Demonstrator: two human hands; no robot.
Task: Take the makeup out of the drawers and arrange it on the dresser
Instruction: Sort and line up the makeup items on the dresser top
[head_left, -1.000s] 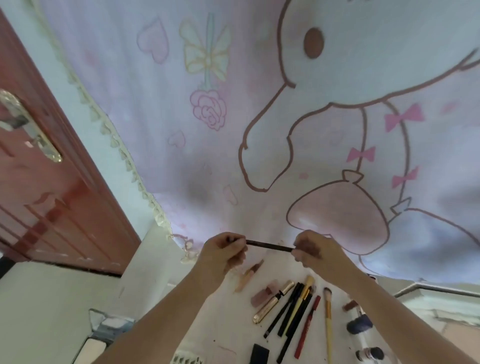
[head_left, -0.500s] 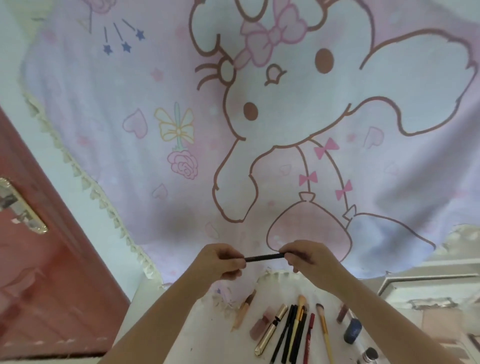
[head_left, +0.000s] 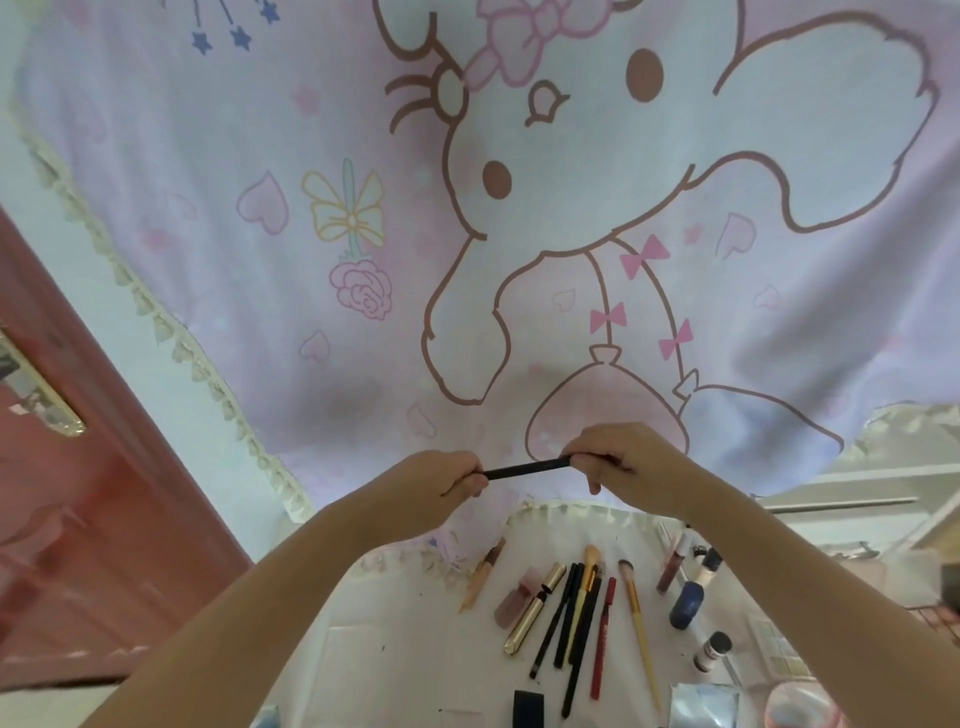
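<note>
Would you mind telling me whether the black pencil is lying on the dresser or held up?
Held up: the left hand and right hand each grip an end of the black pencil, above the dresser.

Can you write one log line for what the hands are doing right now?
left hand: grips pencil end | right hand: grips other end | black makeup pencil: held above dresser

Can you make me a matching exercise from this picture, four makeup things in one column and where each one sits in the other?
Things:
1. thin black pencil
2. gold metal tube
3. red pencil
4. dark blue rounded bottle

Places:
A. farthest right of these
B. held between both hands
C. right of the black pencils
D. beside the mauve lipstick

Pairs: 1-B, 2-D, 3-C, 4-A
</note>
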